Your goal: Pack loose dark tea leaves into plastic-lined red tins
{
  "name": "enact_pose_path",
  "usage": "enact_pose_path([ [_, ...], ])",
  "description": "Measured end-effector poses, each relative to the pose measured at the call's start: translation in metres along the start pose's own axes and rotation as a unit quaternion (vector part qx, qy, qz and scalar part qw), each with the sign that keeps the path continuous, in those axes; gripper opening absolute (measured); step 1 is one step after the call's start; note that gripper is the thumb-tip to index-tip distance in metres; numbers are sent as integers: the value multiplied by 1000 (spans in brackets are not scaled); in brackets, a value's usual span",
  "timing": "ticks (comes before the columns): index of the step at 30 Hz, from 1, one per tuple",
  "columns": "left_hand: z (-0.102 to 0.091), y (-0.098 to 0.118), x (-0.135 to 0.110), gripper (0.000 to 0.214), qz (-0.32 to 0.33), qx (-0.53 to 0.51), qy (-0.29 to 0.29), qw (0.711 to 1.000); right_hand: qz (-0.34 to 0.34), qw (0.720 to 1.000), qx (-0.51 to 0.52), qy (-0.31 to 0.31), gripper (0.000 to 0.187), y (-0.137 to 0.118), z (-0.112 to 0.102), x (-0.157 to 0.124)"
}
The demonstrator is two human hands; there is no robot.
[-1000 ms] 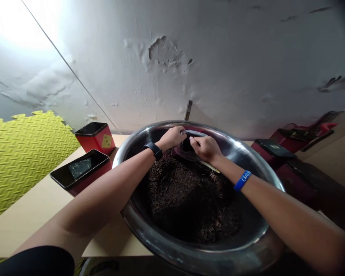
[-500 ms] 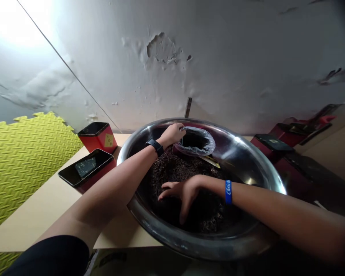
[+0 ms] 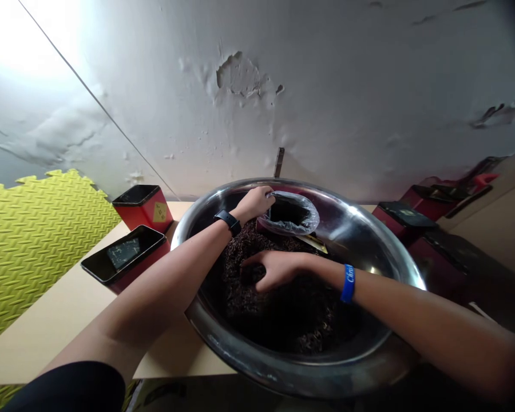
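Observation:
A big steel basin (image 3: pixel 381 252) holds a heap of dark loose tea leaves (image 3: pixel 300 315). At its far side a red tin lined with a clear plastic bag (image 3: pixel 292 213) stands in the leaves. My left hand (image 3: pixel 254 203), with a black watch on the wrist, pinches the bag's left rim and keeps it spread. My right hand (image 3: pixel 274 269), with a blue wristband, is curled into the leaves in the middle of the heap, fingers closing round a handful.
A red square tin (image 3: pixel 142 206) and a flat black-topped tin lid (image 3: pixel 122 254) sit on the beige table (image 3: pixel 47 320) at the left. More red tins and dark lids (image 3: pixel 405 217) lie at the right. A yellow foam mat (image 3: pixel 34 229) and a peeling white wall stand behind.
My right hand left the bag's rim, dropped flat into the leaves, and has now curled shut on a handful and risen a little. My left hand stayed on the bag.

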State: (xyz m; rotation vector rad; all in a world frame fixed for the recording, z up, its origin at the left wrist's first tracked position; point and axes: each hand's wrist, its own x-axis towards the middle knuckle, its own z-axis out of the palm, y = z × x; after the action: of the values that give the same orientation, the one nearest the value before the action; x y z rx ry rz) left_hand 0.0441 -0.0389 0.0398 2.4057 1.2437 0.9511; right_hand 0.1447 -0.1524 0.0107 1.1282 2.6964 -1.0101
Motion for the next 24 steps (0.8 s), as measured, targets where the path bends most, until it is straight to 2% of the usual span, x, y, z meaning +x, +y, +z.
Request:
enact_pose_path([
  [4,0,0,1,28,1,1,-1,1000,-55,996,30,57,57,-13,-25,-20],
  [7,0,-2,1,28,6,1,2,1000,-77,987,74,116,46,-11,-43,-35],
  [10,-1,-3,2,26,15,0,-12,1000,-61,960,112,250,44,8,-59,-41],
  [13,-2,-3,2,25,16,0,-24,1000,6,931,28,364,52,36,-71,-35],
  [15,-1,-3,3,24,10,4,-25,1000,63,918,-78,383,59,51,-74,-29],
  [17,0,-2,3,25,8,11,-29,999,77,905,-154,390,54,57,-73,-25],
  [20,0,-2,3,26,12,18,-37,999,43,881,-203,425,34,51,-67,-25],
  [22,0,-4,4,25,14,23,-35,999,11,874,-205,440,31,40,-60,-26],
  [24,0,-5,4,25,14,28,-27,999,-37,900,-170,399,30,27,-50,-25],
])
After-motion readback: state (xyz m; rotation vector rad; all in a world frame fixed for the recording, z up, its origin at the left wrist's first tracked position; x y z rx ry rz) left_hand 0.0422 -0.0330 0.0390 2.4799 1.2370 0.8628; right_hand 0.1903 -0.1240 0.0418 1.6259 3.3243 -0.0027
